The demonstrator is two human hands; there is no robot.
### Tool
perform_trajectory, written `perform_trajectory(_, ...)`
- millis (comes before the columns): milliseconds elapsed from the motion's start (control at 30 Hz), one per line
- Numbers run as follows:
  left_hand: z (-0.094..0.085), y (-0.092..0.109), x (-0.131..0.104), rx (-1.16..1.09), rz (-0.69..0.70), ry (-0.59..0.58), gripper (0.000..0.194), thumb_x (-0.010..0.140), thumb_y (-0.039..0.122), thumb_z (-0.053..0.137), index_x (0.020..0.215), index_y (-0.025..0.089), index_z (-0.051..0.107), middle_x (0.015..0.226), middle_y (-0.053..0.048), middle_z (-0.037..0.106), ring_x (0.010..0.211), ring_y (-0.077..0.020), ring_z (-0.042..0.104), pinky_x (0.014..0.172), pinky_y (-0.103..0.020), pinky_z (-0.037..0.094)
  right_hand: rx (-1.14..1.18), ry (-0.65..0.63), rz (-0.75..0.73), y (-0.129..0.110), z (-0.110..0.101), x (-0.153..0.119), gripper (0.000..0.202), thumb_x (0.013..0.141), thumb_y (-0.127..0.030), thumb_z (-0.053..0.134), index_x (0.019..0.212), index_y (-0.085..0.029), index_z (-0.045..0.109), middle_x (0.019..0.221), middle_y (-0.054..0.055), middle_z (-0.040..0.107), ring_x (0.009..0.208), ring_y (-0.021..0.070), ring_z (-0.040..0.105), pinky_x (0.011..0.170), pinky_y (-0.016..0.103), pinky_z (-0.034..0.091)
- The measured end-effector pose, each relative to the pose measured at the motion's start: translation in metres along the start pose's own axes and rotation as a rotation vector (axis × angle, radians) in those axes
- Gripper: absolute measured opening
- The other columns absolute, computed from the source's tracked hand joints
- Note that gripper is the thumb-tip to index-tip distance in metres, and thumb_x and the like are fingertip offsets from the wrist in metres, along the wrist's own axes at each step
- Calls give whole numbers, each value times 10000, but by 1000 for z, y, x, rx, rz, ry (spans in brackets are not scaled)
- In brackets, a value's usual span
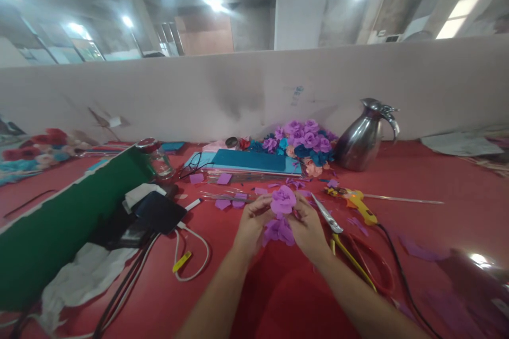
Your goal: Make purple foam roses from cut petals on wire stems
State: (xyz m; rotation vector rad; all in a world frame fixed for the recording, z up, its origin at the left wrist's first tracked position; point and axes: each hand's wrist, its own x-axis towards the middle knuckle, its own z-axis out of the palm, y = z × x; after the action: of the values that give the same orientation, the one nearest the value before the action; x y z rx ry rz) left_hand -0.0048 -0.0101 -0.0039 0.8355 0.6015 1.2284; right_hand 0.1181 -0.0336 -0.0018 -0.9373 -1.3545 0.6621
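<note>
A purple paper flower (283, 200) is held upright between my two hands, over the red table. My left hand (254, 222) has its fingers closed at the flower's left side. On the other side, my right hand (309, 226) pinches at the flower's right edge. Just below the bloom hang more purple petals (279, 231), between the palms. Right of my right hand lie scissors (350, 251) with red and yellow handles, and a yellow glue gun (360, 206) with a clear stick in it.
A steel jug (361, 137) stands at the back right beside a pile of paper flowers (304, 140). Teal sheets (250, 160) lie at the back centre. A green board (71, 222), cables (199, 243) and a glass jar (159, 163) are on the left.
</note>
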Motion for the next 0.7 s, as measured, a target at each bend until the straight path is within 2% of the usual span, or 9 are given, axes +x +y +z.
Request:
perform_trajectory(133, -1, -1, -2, 34, -18, -12, 211, 579, 88, 775, 765, 185, 756, 833, -51, 714, 882, -189, 638, 761, -256, 480, -91, 24, -30, 4, 0, 0, 229, 738, -112, 557, 794, -257, 726, 819, 32, 648, 822, 214, 562, 773, 336, 431)
perform_trajectory(267, 0, 0, -4, -28, -24, 3, 241, 530, 63, 777, 724, 201, 745, 722, -6, 701, 651, -127, 614, 592, -212, 454, -259, 31, -154, 4, 0, -2, 319, 701, -37, 496, 791, -251, 714, 783, 31, 643, 787, 210, 521, 714, 329, 398)
perform_trajectory(333, 1, 0, -4, -55, -38, 13, 238, 499, 40, 774, 672, 197, 729, 661, 14, 686, 559, -97, 574, 525, -193, 422, -341, 37, -223, 1, 0, -4, 330, 720, -30, 489, 820, -251, 713, 788, 33, 645, 786, 210, 506, 716, 339, 384)
perform_trajectory(433, 1, -1, -3, -73, -54, 18, 235, 478, 23, 770, 639, 186, 718, 631, 16, 687, 547, -90, 573, 538, -188, 433, -436, 44, -279, -2, 0, -6, 285, 774, -61, 502, 829, -242, 715, 812, 44, 647, 808, 218, 495, 731, 355, 376)
perform_trajectory(567, -1, -3, 1, -101, -65, 12, 225, 490, 53, 775, 669, 180, 726, 653, 8, 711, 646, -114, 628, 660, -203, 482, -438, 41, -198, -2, 1, -3, 213, 791, -103, 537, 747, -221, 709, 772, 49, 632, 799, 216, 494, 705, 337, 386)
perform_trajectory(700, -4, -5, 3, -147, -112, -13, 199, 543, 64, 752, 715, 164, 742, 725, -18, 738, 700, -122, 651, 728, -217, 491, -347, 71, -26, 3, 0, 2, 195, 819, -257, 593, 659, -223, 698, 731, 37, 632, 788, 208, 530, 729, 334, 402)
